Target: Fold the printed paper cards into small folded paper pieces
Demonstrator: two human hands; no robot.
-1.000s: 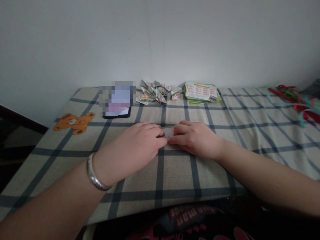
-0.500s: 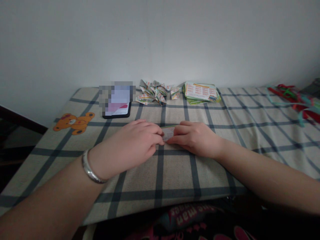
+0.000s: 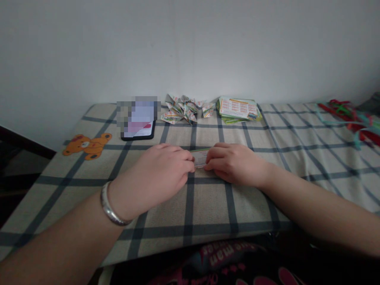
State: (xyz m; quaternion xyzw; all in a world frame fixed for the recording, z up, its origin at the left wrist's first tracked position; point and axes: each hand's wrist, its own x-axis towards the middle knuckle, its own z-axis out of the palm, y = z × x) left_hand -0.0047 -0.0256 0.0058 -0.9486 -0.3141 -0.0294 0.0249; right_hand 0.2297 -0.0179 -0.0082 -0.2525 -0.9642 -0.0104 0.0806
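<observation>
Left hand (image 3: 160, 172) and right hand (image 3: 233, 164) bear on opposite ends of the printed paper (image 3: 200, 159) on the desk (image 3: 166, 233), fingers (image 3: 186, 155) curled close together, any pinch not determinable; even pressure from both sides would likely keep its edges square.

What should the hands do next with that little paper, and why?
Maybe the right hand should press along the middle of the little paper while the left hand steadies its end. The fingers of both hands are at its opposite ends, and its middle shows uncovered between them.
</observation>
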